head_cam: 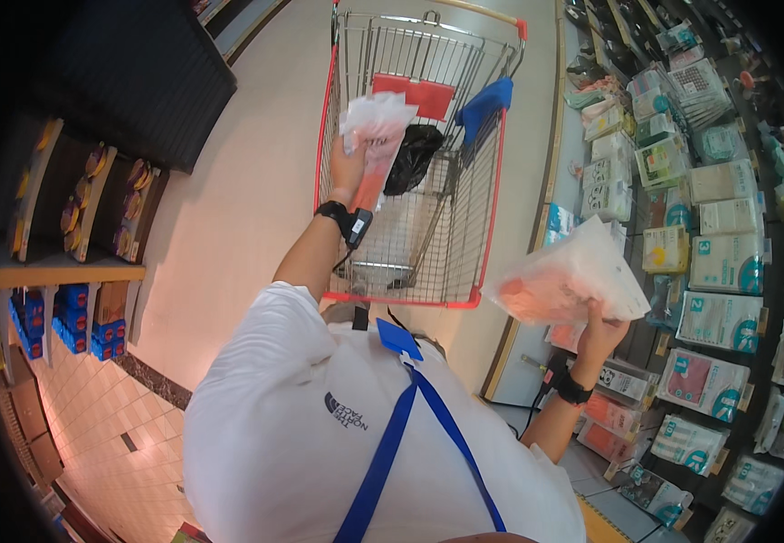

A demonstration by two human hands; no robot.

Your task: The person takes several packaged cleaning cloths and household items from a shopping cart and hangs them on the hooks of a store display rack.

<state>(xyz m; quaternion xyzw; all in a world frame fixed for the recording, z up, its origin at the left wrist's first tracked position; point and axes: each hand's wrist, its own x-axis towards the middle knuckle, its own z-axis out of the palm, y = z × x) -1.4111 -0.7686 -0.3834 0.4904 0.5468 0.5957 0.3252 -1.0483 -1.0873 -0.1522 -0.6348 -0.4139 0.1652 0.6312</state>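
Note:
My left hand (349,163) grips several thin plastic packets (382,139) with pink-orange contents, held over the left side of a wire shopping cart (477,298). Out to the right, my right hand (599,332) pinches the edge of a large translucent plastic packet (568,278), with something orange inside, possibly gloves. This packet is between the cart and the shelf display. Inside the cart lies a black plastic bag (416,159), partly behind the left-hand packets. A blue cloth (487,108) hangs over the cart's right rim.
Packaged cloths (718,261) and other household goods hang in rows along the right-hand rack. Similar orange packets (609,410) hang below my right hand. To the left stand a shelf unit (63,275) with blue packs (69,319) and a dark ribbed panel (141,81).

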